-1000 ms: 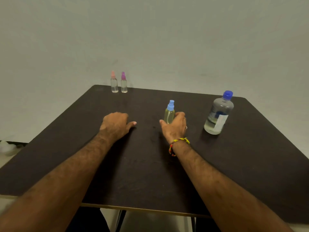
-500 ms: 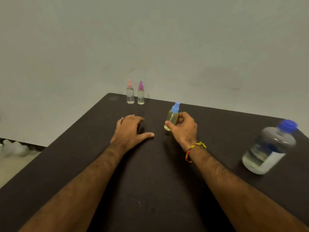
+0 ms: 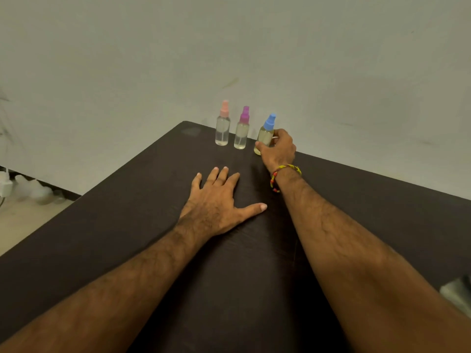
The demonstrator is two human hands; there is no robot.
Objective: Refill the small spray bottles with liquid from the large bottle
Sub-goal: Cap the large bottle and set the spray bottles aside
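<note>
Three small clear spray bottles stand in a row at the far corner of the dark table (image 3: pixel 369 212): a pink-capped bottle (image 3: pixel 222 128), a purple-capped bottle (image 3: pixel 241 132) and a blue-capped bottle (image 3: pixel 265 135) holding yellowish liquid. My right hand (image 3: pixel 279 149) is wrapped around the blue-capped bottle, just right of the purple one, with its base at or near the tabletop. My left hand (image 3: pixel 219 202) lies flat on the table with fingers spread, empty. The large bottle (image 3: pixel 457 293) shows only as a blurred sliver at the right edge.
A plain pale wall rises right behind the bottles. The table's left edge runs diagonally; beyond it lies a light floor with white blurred objects (image 3: pixel 28 187) against the wall base.
My right hand carried the blue-capped bottle away from me to the far corner, beside the purple-capped one. My left hand flattened on the table. The view swung left, pushing the large bottle almost out of frame.
</note>
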